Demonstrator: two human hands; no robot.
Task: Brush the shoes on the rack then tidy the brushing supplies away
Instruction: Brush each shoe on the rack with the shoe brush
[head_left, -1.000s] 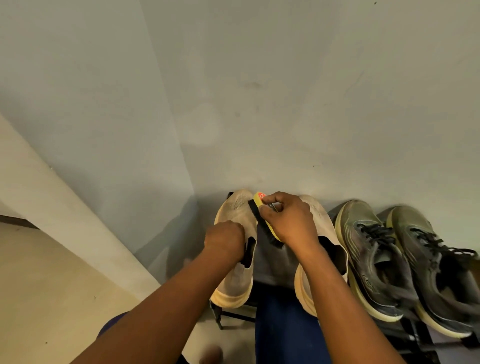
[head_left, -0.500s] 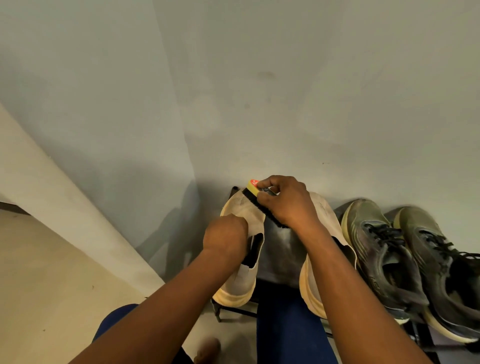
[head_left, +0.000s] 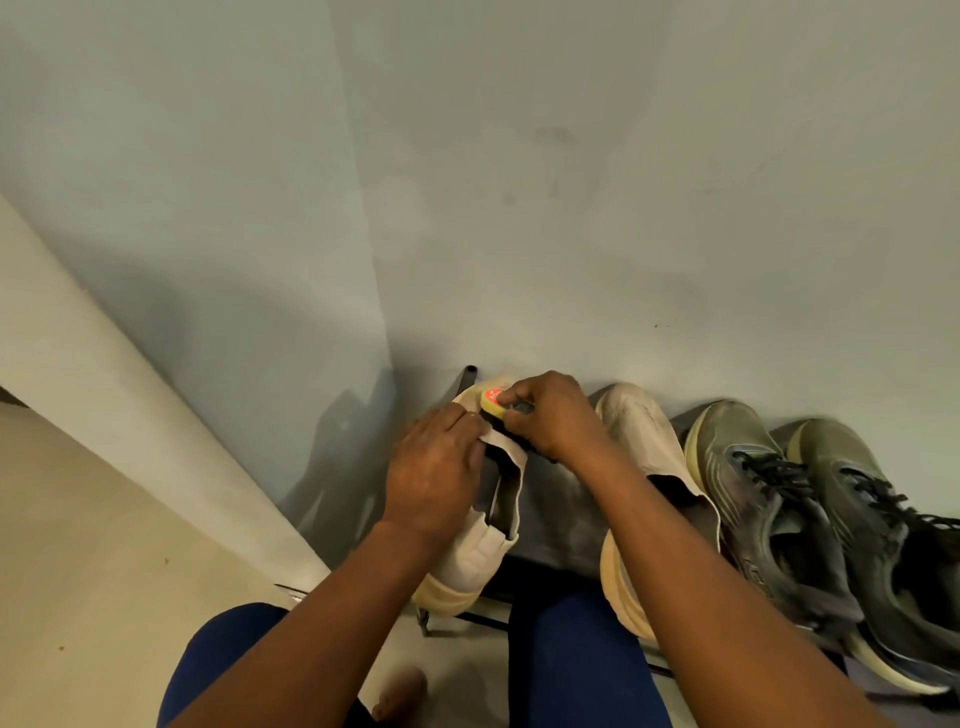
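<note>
Cream shoe, far left (head_left: 483, 551): a canvas slip-on with a yellowed sole, at the left end of the rack, toe to the wall, heel hanging over the front edge.
Brush (head_left: 498, 415): yellow back with an orange-red sticker, dark bristles down on the toe end of that left cream shoe, close to the wall.
Right hand (head_left: 550, 415): wrapped over the brush, fingers curled round its back, thumb side towards the sticker, a firm hold.
Left hand (head_left: 436, 473): on the same shoe, palm over its upper beside the opening, fingertips bent onto the fabric just beside the bristles, steadying it; how tightly it grips I cannot tell.
Second cream shoe (head_left: 644, 452): its partner, apart from the first with bare shelf between them, partly under the right forearm, heel past the front edge too.
Olive trainers: two with black laces towards the right end, the nearer one (head_left: 758, 514) touching the second cream shoe, the other (head_left: 872, 525) beside it running out of frame.
Rack (head_left: 561, 525): dark shelf on thin black legs, back edge against the pale wall (head_left: 571, 208), left end near the room corner.
Below: blue-trousered knees (head_left: 576, 660) at the rack's front edge, beige floor (head_left: 104, 571) to the left.
</note>
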